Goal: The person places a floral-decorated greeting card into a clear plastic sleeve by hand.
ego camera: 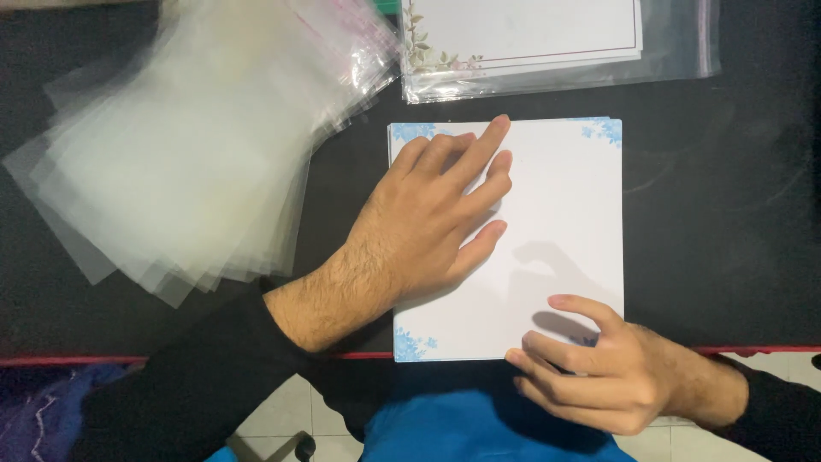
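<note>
The left hand (428, 222) is pressing flat, fingers spread, on the white blue-cornered paper stack (556, 214) at frame centre, while the right hand (590, 368), fingers loosely curled and empty, is nearing its lower edge; firm steadying keeps the sheets squared.

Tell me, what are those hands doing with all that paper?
The left hand lies flat on a stack of white sheets with blue flower corners on a black table. The right hand curls at the stack's near edge. Clear plastic sleeves are fanned out to the left, and a bagged pack of bordered paper lies behind.
</note>
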